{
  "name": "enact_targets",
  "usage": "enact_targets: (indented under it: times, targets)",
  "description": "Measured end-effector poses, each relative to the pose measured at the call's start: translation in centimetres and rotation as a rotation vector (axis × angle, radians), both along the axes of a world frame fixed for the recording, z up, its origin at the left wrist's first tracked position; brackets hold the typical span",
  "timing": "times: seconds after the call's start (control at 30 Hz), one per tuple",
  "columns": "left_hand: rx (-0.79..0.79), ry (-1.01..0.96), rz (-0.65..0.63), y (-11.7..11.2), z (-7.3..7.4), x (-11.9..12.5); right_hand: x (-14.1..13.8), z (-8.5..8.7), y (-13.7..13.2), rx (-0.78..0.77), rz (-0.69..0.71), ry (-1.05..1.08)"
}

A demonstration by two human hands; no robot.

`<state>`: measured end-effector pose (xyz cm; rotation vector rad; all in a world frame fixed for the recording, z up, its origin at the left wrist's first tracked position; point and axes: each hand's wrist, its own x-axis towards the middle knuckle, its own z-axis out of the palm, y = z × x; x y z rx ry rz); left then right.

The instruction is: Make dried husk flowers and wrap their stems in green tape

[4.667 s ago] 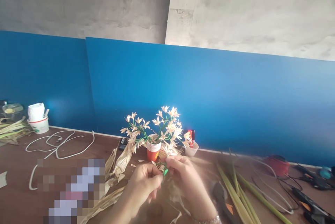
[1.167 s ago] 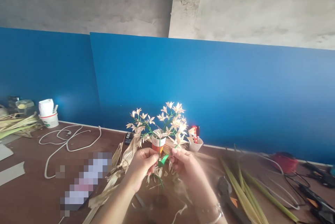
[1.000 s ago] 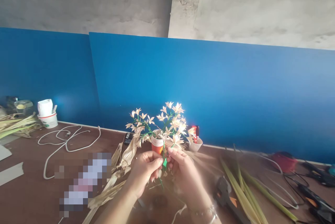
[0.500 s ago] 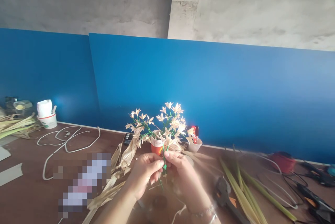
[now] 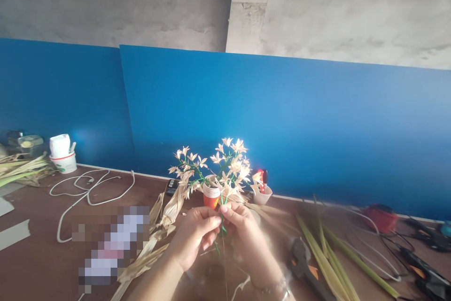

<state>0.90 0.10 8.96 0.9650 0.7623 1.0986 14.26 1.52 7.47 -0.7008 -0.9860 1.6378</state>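
The left hand point(image 5: 197, 234) and right hand point(image 5: 242, 231) are meeting before the cup point(image 5: 211, 200), fingertips pinching green stems point(image 5: 223, 228). The fingers are hiding the stems' middle, and the held blossoms are blending into the flowers point(image 5: 235, 165) behind, hard to separate. Pixelation is masking something on the desk point(image 5: 35, 263); a black tool point(image 5: 300, 256) is running off the bottom edge.
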Motion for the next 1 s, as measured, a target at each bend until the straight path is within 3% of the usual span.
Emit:
enact_targets:
  times: [0.33,0.77,1.0]
  targets:
    - [0.04,-0.014,-0.019,0.1,0.0,-0.2,0.0,1.3,-0.8,-0.014,-0.051,-0.007]
    - [0.032,0.01,-0.001,0.0,0.2,-0.2,-0.2,1.2,-0.6,0.044,0.034,-0.026]
    - [0.001,-0.003,0.019,0.0,0.0,-0.1,0.0,1.0,-0.4,0.097,-0.004,-0.107]
